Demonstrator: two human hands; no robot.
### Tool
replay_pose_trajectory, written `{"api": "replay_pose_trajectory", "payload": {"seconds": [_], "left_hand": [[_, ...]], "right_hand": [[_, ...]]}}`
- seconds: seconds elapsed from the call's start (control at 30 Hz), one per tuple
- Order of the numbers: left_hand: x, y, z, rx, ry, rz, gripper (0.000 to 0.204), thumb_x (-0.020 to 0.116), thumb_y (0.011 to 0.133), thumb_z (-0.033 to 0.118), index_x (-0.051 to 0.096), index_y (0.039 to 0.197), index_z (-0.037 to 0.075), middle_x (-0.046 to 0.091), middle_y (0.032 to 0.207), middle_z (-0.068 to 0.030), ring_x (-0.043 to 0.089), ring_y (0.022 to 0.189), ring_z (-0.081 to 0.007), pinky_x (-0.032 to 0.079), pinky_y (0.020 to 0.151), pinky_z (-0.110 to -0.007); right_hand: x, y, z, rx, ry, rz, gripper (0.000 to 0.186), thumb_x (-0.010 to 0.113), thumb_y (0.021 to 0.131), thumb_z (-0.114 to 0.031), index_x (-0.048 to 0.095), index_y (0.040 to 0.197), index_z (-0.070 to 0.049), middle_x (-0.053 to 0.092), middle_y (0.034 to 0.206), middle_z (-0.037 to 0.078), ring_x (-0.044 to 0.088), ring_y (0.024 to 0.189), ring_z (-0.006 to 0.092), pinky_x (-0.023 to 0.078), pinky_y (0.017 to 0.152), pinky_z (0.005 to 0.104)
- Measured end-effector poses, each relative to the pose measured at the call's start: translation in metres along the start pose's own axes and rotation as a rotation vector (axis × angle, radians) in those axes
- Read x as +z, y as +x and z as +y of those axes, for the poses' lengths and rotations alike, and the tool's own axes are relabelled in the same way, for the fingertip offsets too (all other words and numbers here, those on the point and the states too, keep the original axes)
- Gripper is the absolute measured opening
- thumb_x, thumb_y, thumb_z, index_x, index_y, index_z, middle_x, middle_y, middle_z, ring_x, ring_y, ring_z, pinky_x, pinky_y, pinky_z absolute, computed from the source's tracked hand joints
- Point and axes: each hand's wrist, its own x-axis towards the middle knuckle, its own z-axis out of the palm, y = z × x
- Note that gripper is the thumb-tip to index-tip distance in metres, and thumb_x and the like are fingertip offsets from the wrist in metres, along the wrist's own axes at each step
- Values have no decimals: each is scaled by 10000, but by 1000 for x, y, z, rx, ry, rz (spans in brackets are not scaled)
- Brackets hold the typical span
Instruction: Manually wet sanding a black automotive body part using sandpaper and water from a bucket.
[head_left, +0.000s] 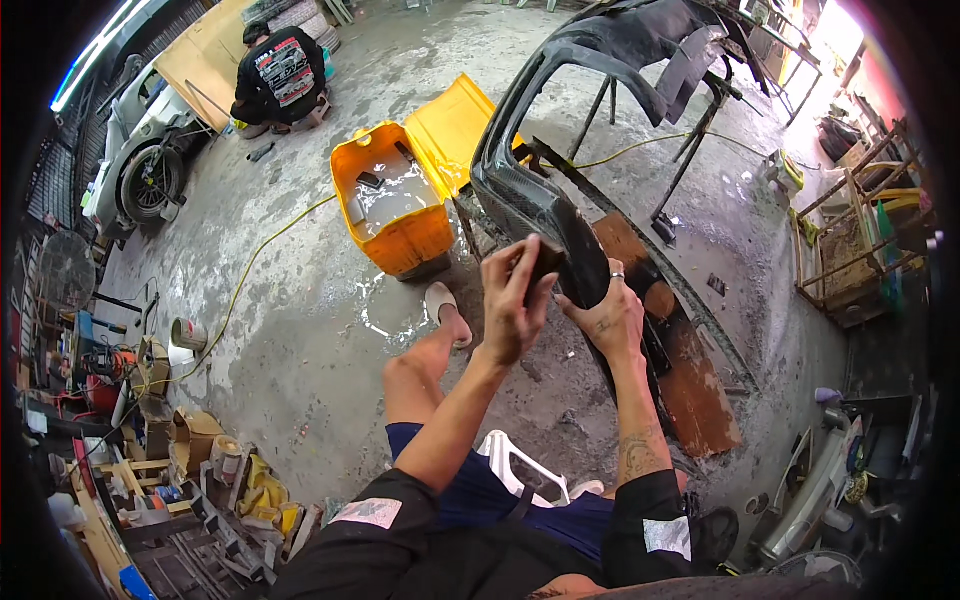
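Note:
A large glossy black car body part (535, 200) with a carbon-fibre weave extends from in front of me toward the far right, propped on thin dark legs. My left hand (515, 300) has its fingers bent round a dark, flat sanding pad (546, 262), held against the near end of the part. My right hand (610, 318), with a ring on one finger, grips the part's near right edge, thumb on the left side. Left of the part stands an open yellow tub (400, 240) of cloudy water, with a small dark block (369, 180) in it.
A brown board (700, 390) lies under the part. My legs straddle a white plastic stool (515, 465). A yellow hose (255, 255) crosses the wet floor. Scrap wood and boxes (195, 435) crowd the lower left. Another person (283, 75) crouches far left, near a car (140, 165).

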Motion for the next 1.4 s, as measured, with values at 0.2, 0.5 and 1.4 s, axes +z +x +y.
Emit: {"api": "replay_pose_trajectory", "payload": {"seconds": [0.2,0.5,1.4], "left_hand": [[24,70,-11,166,148,71,583,790,920,61,631,1478,11,635,1270,-198,569,1138,-391,469,1020,-458],[21,64,4,171,169,-41,559,774,935,97,636,1473,34,623,1273,-179,565,1119,-378,471,1000,-479],[23,57,1,281,172,-122,557,795,918,92,660,1453,17,637,1286,-200,575,1142,-387,482,1038,-473]], "right_hand": [[-1,2,-6,25,9,-42,814,958,743,-423,552,1339,-46,780,1096,247,763,1007,448,608,860,512],[-1,2,-5,2,22,-10,818,965,746,-444,556,1342,-60,781,1096,248,763,1027,450,607,858,519],[-4,-2,3,-37,6,33,842,958,744,-439,544,1379,-72,790,1076,226,770,992,439,613,845,513]]}}
